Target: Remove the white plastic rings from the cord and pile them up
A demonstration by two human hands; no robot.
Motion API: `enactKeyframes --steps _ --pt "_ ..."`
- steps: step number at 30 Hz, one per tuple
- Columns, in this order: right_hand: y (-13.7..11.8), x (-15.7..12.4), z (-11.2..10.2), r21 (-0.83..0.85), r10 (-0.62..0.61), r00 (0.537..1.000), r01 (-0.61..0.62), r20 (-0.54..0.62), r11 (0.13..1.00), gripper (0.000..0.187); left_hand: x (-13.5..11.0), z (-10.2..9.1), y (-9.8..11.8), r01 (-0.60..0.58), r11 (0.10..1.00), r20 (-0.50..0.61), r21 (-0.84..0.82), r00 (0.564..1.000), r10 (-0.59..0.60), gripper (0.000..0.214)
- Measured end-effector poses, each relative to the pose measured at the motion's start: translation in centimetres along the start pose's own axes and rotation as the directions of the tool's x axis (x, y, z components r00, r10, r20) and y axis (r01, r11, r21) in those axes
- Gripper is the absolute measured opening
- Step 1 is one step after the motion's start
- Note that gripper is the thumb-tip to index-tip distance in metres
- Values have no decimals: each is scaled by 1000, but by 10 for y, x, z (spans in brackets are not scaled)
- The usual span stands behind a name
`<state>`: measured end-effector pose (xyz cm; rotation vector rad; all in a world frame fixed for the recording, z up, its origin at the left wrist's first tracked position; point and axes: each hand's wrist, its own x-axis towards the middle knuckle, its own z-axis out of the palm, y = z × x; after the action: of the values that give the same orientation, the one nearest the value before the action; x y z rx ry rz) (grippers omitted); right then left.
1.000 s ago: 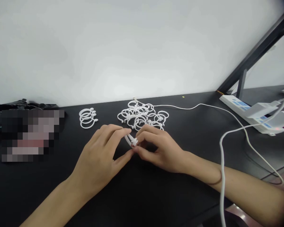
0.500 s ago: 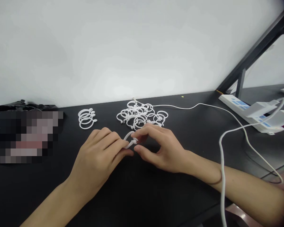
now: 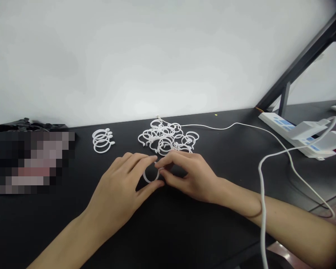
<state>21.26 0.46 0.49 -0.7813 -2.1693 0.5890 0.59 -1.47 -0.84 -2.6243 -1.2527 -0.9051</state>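
Both my hands meet over a black table (image 3: 168, 231) and pinch one white plastic ring (image 3: 150, 175) between them. My left hand (image 3: 120, 190) grips the ring's left side with thumb and forefinger. My right hand (image 3: 190, 173) pinches its right side, where the ring's clasp is. Just beyond my fingers lies a loose pile of several white rings (image 3: 168, 139). A small stack of white rings (image 3: 102, 140) sits apart to the left of that pile.
A white cable (image 3: 261, 179) runs across the table and over my right forearm. A white power strip with plugs (image 3: 299, 136) lies at the right. A black slanted metal frame (image 3: 302, 63) rises at the right. A blurred patch (image 3: 33, 160) covers the left side.
The ring has turned between my fingers from edge-on to lying flat as an open circle. My hands have stayed in the same place.
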Motion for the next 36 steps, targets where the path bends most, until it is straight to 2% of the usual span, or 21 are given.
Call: enactKeyframes --steps 8,13,19,23,26,29,32,36 --pt "3 2 -4 1 -35 997 35 74 999 10 0 -1 -1 2 1000 22 -16 1000 -2 29" --pt "8 2 0 -38 -22 1000 22 3 999 11 -1 1 -3 40 999 39 -20 998 -39 33" --pt "16 6 -2 -117 84 989 -98 -118 988 12 0 4 -5 104 995 7 10 995 -104 34" --pt "25 9 -9 -309 33 987 -81 -159 948 13 1 2 -22 254 950 -35 180 967 -252 34" --pt "33 10 -12 -473 37 993 -88 -115 877 23 4 -5 -40 371 866 -6 336 920 -392 40" --pt "40 10 -11 -553 64 997 -81 -50 829 27 6 -13 -50 400 811 46 427 886 -461 48" --pt "45 10 -9 -578 65 998 -54 -3 814 16 5 -14 -52 392 801 56 452 884 -464 52" --pt "45 10 -8 -559 37 999 -25 11 829 7 1 -2 -51 322 859 15 399 934 -357 50"
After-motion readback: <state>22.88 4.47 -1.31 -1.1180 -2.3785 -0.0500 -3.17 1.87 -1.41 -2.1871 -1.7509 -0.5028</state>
